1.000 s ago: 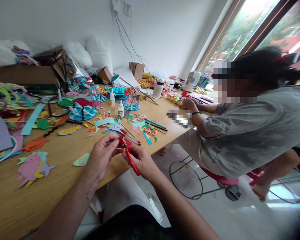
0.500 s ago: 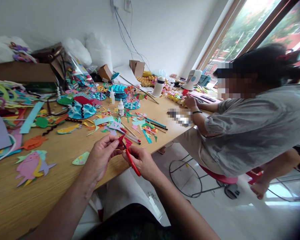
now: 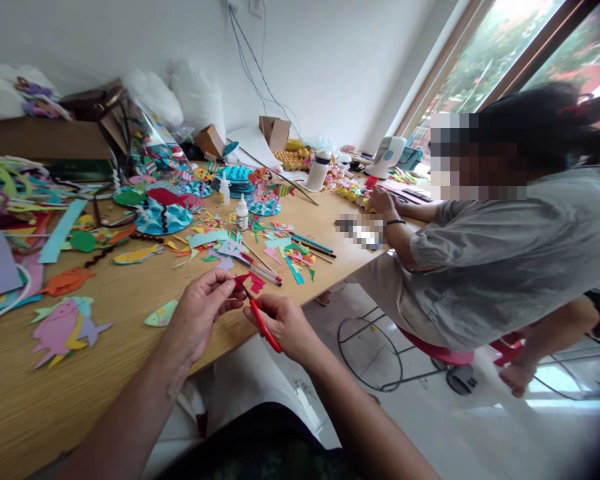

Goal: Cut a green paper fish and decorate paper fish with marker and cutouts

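My left hand [image 3: 205,303] pinches a small piece of red paper [image 3: 240,283] between thumb and fingers above the table's front edge. In my right hand [image 3: 283,323] are red-handled scissors [image 3: 263,323], their dark blades pointing at the red paper. Just beyond the blades lie red paper scraps [image 3: 255,282] on the table. A pale green paper fish [image 3: 161,314] rests left of my left wrist. Farther left is a stack of paper fish cut-outs [image 3: 66,328] in pink, yellow and lilac.
Coloured paper scraps [image 3: 207,239], pens [image 3: 263,267] and two white glue bottles [image 3: 242,215] are spread over the wooden table [image 3: 15,413]. Blue decorated paper pieces [image 3: 164,219] stand behind. A person in a grey shirt [image 3: 500,260] sits at the right, hands on the table.
The red paper has turned slightly in my left hand, and a bit more red scrap shows on the table beyond the blades. My hands have barely moved.
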{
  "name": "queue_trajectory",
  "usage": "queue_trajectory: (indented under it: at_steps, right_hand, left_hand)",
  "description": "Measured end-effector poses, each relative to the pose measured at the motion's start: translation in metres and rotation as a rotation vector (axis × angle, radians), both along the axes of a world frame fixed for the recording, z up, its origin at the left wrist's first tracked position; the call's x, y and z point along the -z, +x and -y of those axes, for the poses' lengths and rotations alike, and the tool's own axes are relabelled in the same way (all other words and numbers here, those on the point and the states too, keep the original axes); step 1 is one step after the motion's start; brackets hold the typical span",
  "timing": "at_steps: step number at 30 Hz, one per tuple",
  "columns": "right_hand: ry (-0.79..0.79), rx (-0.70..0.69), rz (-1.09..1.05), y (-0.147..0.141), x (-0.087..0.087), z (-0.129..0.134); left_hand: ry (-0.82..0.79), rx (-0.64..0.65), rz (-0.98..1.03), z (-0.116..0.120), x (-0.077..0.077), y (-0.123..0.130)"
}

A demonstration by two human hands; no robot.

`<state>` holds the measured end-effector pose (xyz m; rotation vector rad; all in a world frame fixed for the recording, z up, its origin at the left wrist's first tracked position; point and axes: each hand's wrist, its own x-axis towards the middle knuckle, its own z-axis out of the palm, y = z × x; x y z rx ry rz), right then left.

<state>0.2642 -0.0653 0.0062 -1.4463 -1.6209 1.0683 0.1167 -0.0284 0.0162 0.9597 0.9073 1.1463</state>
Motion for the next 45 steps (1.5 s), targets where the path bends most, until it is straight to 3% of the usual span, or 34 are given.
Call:
queue_trajectory:
  at_steps: [10, 23, 29, 45]
  right_hand:
    - [-0.016, -0.007, 0.037, 0.0011, 0.0012, 0.002]
    - [-0.082, 0.001, -0.084, -0.0014, 0.0083, 0.0021]
    - [-0.058, -0.056, -0.079, 0.0, 0.0063, 0.0028]
    - [-0.072, -0.042, -0.083, 0.0022, 0.0064, 0.0045]
  left_hand:
    - [-0.01, -0.006, -0.001, -0.0014, 0.0037, -0.0032]
    - [-0.019, -0.021, -0.005, 0.0054, 0.0055, -0.0014]
    - [-0.022, 0.029, -0.022, 0.0057, 0.0039, -0.0021]
    - [-0.028, 0.083, -0.05, 0.0041, 0.0041, -0.0034]
